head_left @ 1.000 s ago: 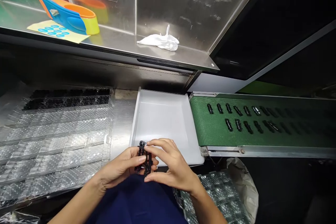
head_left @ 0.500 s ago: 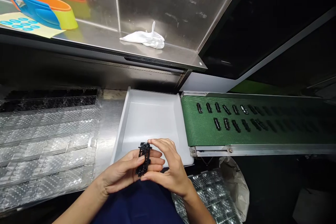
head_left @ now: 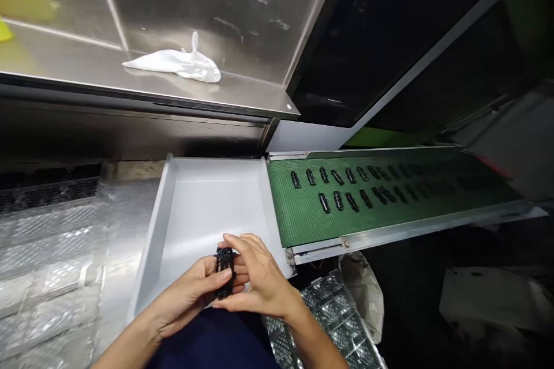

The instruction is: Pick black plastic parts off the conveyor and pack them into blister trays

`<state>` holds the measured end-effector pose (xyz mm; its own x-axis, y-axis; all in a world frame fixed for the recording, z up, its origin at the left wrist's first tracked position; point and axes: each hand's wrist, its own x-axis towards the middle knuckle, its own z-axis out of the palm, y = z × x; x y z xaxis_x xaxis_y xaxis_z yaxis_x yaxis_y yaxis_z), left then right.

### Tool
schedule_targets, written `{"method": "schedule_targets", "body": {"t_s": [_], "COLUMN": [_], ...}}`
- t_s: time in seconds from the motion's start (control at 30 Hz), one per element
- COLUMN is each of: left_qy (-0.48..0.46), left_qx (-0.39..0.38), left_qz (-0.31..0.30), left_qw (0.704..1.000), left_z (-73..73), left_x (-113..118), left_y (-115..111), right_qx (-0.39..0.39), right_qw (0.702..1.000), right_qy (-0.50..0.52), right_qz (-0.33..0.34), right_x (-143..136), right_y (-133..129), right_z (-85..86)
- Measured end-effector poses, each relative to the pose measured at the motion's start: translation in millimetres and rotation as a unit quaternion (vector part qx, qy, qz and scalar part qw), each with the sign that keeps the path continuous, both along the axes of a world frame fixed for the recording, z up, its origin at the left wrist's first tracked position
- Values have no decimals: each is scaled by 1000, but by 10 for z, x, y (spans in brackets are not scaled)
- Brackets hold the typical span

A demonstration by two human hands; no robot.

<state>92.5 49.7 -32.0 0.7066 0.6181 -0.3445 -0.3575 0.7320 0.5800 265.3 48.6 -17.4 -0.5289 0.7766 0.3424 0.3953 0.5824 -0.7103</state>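
Observation:
A small, narrow black plastic part (head_left: 224,268) with a detailed, frame-like surface is held close to my body, over the near edge of the white tray. My left hand (head_left: 194,291) grips it, thumb across its face and fingers behind. My right hand (head_left: 259,282) curls round its right side, index finger at the top end and thumb at the bottom end. Its other fingertips are partly hidden behind the part.
A white tray (head_left: 208,196) lies ahead. To its right, a green conveyor belt (head_left: 303,222) carries two rows of black parts. Clear plastic blister trays (head_left: 43,277) stand at left; more (head_left: 341,317) lie low at right. A white glove-like item (head_left: 182,63) rests on the metal shelf.
The view has turned to the right, so shelf, tray and belt appear further left. The black part stays in my hands, and my right fingers have drawn in closer around it.

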Motion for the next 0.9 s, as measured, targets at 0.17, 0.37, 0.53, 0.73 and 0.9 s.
{"method": "schedule_targets", "body": {"t_s": [0.17,0.37,0.53,0.73,0.9], "left_qy": [27,33,28,13,24], "left_qx": [-48,-59,-50,-27,23], "left_qz": [39,82,140,213,209], "left_qw": [998,994,988,976,977], "left_z": [-77,-58,-68,-105,-146], "left_x": [86,74,-12,-130,-265], "left_y": [226,339,293,193,76], "right_qx": [-83,-104,-135,-177,-340], "right_qw": [975,848,828,888,923], "right_qy": [-97,-159,-136,-3,146], "right_qz": [-180,-494,-526,-424,-106], "right_x": [454,1136,1253,846,51], "right_y": [597,1410,1491,1106,313], "right_z": [-15,-155,-177,62,76]}}
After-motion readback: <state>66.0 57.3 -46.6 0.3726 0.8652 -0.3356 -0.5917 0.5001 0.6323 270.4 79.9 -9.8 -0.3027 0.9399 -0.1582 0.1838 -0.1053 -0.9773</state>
